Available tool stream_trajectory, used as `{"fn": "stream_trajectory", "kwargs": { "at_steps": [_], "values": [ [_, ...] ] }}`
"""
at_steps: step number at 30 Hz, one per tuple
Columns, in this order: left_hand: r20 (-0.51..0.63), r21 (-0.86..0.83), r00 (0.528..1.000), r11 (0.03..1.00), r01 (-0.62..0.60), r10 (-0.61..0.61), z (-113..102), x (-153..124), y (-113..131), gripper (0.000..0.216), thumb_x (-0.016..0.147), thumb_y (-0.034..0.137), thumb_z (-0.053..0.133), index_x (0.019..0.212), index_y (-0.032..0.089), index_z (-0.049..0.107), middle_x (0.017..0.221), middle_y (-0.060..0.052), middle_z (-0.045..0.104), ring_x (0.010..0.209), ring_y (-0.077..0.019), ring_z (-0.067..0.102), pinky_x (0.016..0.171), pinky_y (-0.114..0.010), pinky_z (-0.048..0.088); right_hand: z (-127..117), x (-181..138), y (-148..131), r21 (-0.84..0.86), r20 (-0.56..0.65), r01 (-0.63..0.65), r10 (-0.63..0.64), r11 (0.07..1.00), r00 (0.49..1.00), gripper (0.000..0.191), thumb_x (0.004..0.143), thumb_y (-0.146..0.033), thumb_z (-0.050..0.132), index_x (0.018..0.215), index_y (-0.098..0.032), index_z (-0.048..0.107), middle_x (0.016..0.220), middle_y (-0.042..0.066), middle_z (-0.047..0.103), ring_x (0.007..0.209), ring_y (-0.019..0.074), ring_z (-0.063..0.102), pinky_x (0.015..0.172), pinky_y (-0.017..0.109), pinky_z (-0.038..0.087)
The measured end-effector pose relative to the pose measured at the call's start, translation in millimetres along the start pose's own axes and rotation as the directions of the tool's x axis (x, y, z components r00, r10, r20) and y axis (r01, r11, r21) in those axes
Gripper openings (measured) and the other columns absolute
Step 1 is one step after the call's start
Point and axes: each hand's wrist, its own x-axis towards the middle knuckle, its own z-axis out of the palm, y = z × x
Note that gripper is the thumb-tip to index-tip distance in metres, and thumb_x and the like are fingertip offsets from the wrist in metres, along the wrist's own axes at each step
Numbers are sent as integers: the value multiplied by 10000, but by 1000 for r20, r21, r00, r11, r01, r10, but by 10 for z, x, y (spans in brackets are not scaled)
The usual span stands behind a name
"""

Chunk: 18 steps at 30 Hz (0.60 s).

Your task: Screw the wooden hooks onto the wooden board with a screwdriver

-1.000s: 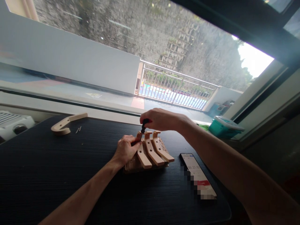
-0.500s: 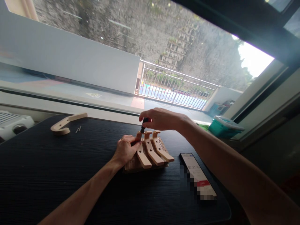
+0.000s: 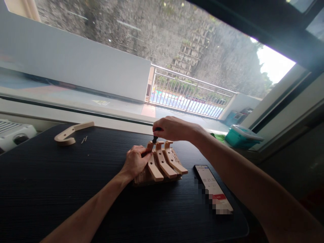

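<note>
Tool (image 3: pixel 155 138) over the left-end hook (image 3: pixel 155 172) of a row

Right hand (image 3: pixel 169 129) clamped from above on the tool, likely a screwdriver, with wrist raised, presumably for turning and downward pressure. Exact contact at the hidden tip: cannot tell. Left hand (image 3: pixel 136 161) closed on the upper part of the left-end hook, fingertips close by the tool, probably against twisting or slipping. Underneath, a brown block (image 3: pixel 141 180) on the dark surface (image 3: pixel 76 179), bearing that hook and two neighbouring hooks (image 3: pixel 167 168) side by side, apparently for upward-facing, reachable holes. Farther left, a loose hook (image 3: pixel 64 137) with two screws (image 3: pixel 84 139) near it, likely parked out of the way. To the right, a phone (image 3: pixel 212 184) lying face up, apart from the block.
</note>
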Motion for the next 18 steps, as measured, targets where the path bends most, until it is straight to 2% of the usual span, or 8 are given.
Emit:
{"fn": "stream_trajectory", "kwargs": {
  "at_steps": [4, 9, 18],
  "values": [
    [2, 1, 1000, 1000, 8, -8, -8, -5, 15, 242, 765, 345, 531, 865, 236, 723, 818, -31, 681, 935, -231, 542, 876, -360, 434, -8, -13, 42, 23, 14, 8, -8, 1000, 1000, 294, 793, -253, 519, 1048, -219, 661, 901, 42, 671, 629, 100, 496, 552, 213, 317],
    [1, 9, 1000, 1000, 5, -5, -17, -9, 24, 246, 769, 344, 526, 866, 232, 723, 811, -32, 679, 929, -228, 542, 874, -358, 436, -1, 0, 85, 42, 3, 61, -61, 997, 998, 241, 797, -208, 504, 957, -183, 683, 888, 43, 670, 633, 90, 485, 561, 204, 324],
    [-9, 19, 1000, 1000, -7, 7, -13, -8, 20, 222, 765, 323, 543, 858, 242, 727, 784, -25, 676, 913, -223, 555, 851, -342, 444, -10, 5, 74, 13, 14, 18, -18, 1000, 1000, 265, 822, -277, 502, 958, -155, 695, 850, 57, 683, 615, 98, 499, 542, 212, 326]
  ]
}}
